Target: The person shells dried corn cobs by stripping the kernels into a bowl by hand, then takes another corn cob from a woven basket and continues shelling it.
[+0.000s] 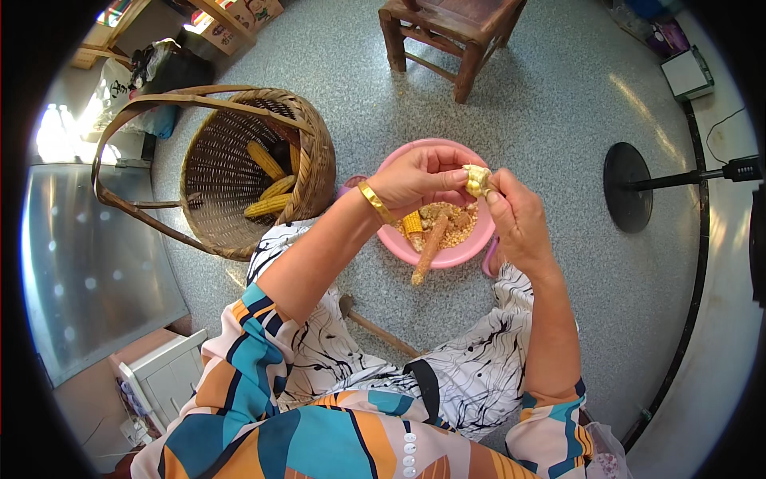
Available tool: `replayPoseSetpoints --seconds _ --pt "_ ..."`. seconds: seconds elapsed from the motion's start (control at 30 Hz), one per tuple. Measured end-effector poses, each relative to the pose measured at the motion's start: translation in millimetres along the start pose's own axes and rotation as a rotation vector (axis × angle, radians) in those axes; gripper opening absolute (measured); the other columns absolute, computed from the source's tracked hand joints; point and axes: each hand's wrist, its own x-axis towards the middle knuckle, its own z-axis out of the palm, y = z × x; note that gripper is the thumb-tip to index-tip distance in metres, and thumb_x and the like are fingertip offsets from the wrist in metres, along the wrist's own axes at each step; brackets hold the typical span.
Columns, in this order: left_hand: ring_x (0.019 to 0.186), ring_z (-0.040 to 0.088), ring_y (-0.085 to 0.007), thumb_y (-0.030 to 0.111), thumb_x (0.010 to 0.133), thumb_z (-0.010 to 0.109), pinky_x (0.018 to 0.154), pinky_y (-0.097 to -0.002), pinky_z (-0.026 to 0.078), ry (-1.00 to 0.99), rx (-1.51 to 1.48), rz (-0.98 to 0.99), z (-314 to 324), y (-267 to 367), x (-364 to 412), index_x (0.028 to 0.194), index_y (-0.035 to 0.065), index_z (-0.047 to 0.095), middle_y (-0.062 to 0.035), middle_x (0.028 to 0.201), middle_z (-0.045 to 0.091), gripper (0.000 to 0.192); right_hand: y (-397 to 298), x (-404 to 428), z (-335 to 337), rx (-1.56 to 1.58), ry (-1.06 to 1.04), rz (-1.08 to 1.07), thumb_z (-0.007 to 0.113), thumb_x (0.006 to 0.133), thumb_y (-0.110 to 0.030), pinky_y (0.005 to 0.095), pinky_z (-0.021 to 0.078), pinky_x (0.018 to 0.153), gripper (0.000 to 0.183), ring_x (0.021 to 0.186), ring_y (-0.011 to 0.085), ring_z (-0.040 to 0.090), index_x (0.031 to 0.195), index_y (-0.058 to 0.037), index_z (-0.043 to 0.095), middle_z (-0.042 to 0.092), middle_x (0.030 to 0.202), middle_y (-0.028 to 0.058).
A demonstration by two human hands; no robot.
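Observation:
Above the right part of a pink plastic basin [473,245], both hands hold a small pale-yellow piece of corn [477,181]. My left hand [428,176], with a gold-coloured bracelet at its wrist, grips the piece from the left. My right hand [516,209] pinches its right end. Inside the basin lie loose corn kernels [461,233] and a partly stripped yellow corn cob [413,223]. A bare reddish-brown corncob [432,248] leans over the basin's near rim. The wicker basket [317,138] at the left holds several yellow corn ears [266,205].
A wooden chair [443,36] stands beyond the basin. At the right is a round black stand base [627,187]. A wooden-handled tool [383,332] lies between the legs. The basket's tall handle [111,197] reaches left, near a metal panel [102,257].

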Motion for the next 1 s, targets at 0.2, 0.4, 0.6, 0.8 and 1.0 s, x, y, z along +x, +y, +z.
replayPoseSetpoints --seconds 0.2,0.4,0.6,0.8,1.0 --pt "0.093 0.06 -0.0148 0.015 0.085 0.06 0.081 -0.0251 0.051 0.035 -0.098 0.053 1 7 -2 0.116 -0.0002 0.05 -0.0087 0.105 0.059 0.036 2 -3 -6 0.234 -0.007 0.172 0.051 0.085 -0.016 0.0267 0.0371 0.052 0.016 0.057 0.01 0.043 0.077 -0.0031 0.045 0.045 0.061 0.0046" --pt "0.089 0.061 -0.014 0.016 0.086 0.058 0.077 -0.0232 0.053 0.118 -0.238 0.05 -8 7 -1 0.111 -0.0007 0.051 -0.0106 0.098 0.061 0.03 -1 0 -11 0.072 0.119 0.171 0.054 0.084 -0.015 0.025 0.0384 0.051 0.016 0.055 0.0086 0.045 0.075 -0.0024 0.048 0.048 0.06 0.0023" --pt "0.083 0.062 -0.0113 0.022 0.088 0.055 0.071 -0.0194 0.053 0.128 -0.298 0.042 -13 1 -1 0.108 -0.0003 0.052 -0.0081 0.095 0.061 0.03 -4 0 -7 -0.067 0.056 0.19 0.059 0.08 -0.01 0.0285 0.0403 0.051 0.016 0.053 0.0141 0.048 0.072 -0.0004 0.049 0.052 0.061 0.0066" --pt "0.075 0.061 -0.0075 0.026 0.089 0.054 0.064 -0.0175 0.053 0.153 -0.243 0.014 -7 2 0 0.102 0.0015 0.056 -0.0045 0.09 0.061 0.027 -1 0 -3 -0.116 0.03 0.154 0.059 0.08 -0.008 0.0328 0.0435 0.055 0.012 0.057 0.0215 0.055 0.079 0.0002 0.05 0.056 0.068 0.012" --pt "0.068 0.058 -0.0031 0.028 0.088 0.056 0.06 -0.0153 0.051 0.178 -0.125 -0.038 -4 -4 1 0.098 0.0053 0.058 -0.0004 0.084 0.061 0.025 -6 3 7 0.003 0.165 0.056 0.058 0.08 -0.006 0.0308 0.0458 0.058 0.01 0.061 0.02 0.057 0.085 -0.0005 0.052 0.058 0.072 0.0102"
